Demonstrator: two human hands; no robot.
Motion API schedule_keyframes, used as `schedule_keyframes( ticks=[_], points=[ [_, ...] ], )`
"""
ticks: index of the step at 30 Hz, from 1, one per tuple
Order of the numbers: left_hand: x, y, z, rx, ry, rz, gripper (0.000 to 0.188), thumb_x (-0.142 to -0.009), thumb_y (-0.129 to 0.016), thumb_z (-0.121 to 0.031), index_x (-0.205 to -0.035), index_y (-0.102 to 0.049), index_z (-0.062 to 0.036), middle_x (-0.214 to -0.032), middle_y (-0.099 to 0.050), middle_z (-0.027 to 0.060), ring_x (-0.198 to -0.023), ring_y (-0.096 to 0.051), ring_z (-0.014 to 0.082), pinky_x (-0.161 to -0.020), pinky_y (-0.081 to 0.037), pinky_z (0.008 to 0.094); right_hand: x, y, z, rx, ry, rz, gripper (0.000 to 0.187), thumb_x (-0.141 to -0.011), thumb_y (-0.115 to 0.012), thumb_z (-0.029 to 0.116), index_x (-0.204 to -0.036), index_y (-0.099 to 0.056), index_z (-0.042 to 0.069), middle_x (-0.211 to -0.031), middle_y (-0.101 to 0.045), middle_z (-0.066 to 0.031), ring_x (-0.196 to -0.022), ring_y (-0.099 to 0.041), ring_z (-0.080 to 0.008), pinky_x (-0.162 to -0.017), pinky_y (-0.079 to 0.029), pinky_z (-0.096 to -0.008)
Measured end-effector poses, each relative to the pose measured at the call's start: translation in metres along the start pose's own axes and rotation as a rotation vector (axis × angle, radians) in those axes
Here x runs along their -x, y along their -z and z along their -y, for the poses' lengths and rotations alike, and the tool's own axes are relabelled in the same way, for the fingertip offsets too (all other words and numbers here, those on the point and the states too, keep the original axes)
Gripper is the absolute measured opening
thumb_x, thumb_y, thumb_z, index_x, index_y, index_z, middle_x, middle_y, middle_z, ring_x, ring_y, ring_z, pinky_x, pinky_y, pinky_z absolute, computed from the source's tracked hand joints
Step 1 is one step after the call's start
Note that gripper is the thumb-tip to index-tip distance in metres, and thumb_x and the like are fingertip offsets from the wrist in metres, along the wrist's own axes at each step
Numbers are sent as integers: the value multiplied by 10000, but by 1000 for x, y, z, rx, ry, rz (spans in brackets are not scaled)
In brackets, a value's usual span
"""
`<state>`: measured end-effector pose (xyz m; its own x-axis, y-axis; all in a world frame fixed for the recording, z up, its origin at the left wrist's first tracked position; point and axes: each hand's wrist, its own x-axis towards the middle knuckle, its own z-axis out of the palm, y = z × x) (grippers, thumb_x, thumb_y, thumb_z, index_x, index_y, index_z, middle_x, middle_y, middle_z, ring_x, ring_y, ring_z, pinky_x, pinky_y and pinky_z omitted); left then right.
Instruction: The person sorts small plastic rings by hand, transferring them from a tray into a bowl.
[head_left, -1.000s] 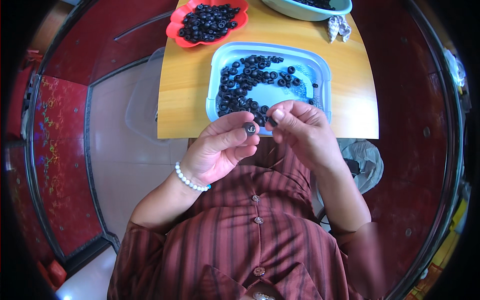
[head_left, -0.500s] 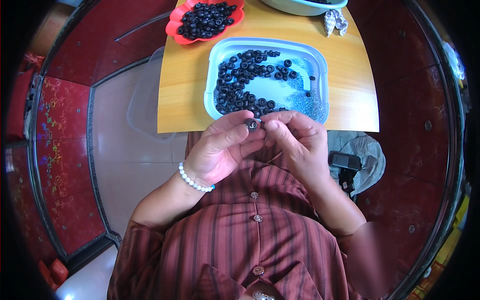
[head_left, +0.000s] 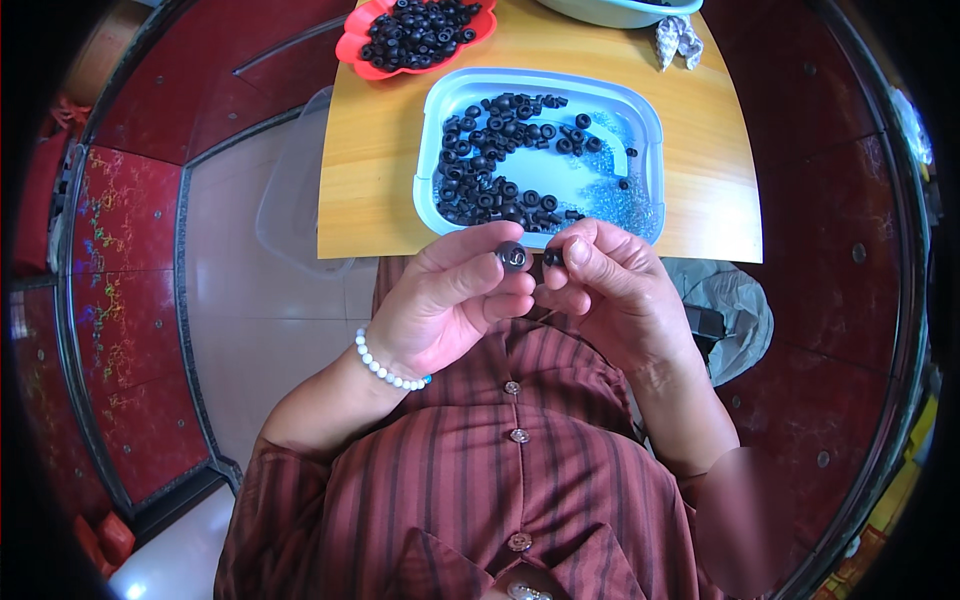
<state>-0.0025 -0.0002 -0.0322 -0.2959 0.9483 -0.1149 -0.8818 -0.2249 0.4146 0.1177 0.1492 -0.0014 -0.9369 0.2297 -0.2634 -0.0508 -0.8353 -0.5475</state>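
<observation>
Between the thumb and fingers of my left hand [head_left: 450, 285] is a round black cap-like part [head_left: 512, 257], its hollow side facing up. A small black piece [head_left: 552, 257] is pinched in my right hand [head_left: 620, 280], a short gap away from the round part. Both hands are over the near edge of a pale rectangular plastic tray [head_left: 425, 190]. In it lie many black round parts [head_left: 490, 130], mostly along the left and near sides. Tiny clear bluish pieces [head_left: 625, 205] are spread on its right side.
On the wooden table [head_left: 700, 170], a red scalloped dish [head_left: 352, 48] of black parts stands at the far left. A pale green basin [head_left: 620, 12] is at the far right beside a crumpled grey-white lump [head_left: 678, 42]. A plastic bag [head_left: 735, 310] hangs below the right edge.
My hands have drawn slightly apart. The small black piece now shows in my right fingertips, and the round part in my left hand has turned a little upward.
</observation>
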Motion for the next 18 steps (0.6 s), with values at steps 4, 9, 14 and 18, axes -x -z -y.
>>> schedule_keyframes(
  ticks=[4, 9, 14, 18],
  points=[
    [1, -2, -2, -38, -4, -2, 307, -893, -569, -52, -1199, -556, -32, -1065, -637, 132, -926, -657, 211, -823, -561, 295, 0, -4, 0, -8, -4, 17, 113, -881, -621, 123, -887, -615, 11, -811, -642, -78, -672, -543, -104, -615, -438, -227],
    [2, 0, -2, -181, -24, -25, 316, -900, -569, -113, -1208, -549, -46, -1105, -613, 175, -991, -629, 255, -865, -546, 337, 1, -9, 3, 94, 3, -25, 124, -883, -623, 139, -878, -611, 16, -788, -637, -68, -646, -538, -98, -595, -433, -217],
    [4, -1, -3, -198, -21, -69, 315, -895, -580, -122, -1201, -555, -51, -1115, -612, 170, -984, -633, 264, -880, -535, 368, 3, -11, 6, 151, -11, -39, 151, -887, -625, 169, -871, -608, 20, -751, -620, -43, -626, -528, -87, -578, -425, -204],
    [2, -7, -2, -154, -13, -119, 288, -864, -603, -24, -1151, -583, -21, -1080, -634, 121, -933, -654, 214, -838, -556, 315, 4, -11, 6, 170, -48, -43, 197, -902, -607, 213, -874, -609, 18, -750, -611, -29, -629, -521, -78, -583, -418, -195]
  ],
)
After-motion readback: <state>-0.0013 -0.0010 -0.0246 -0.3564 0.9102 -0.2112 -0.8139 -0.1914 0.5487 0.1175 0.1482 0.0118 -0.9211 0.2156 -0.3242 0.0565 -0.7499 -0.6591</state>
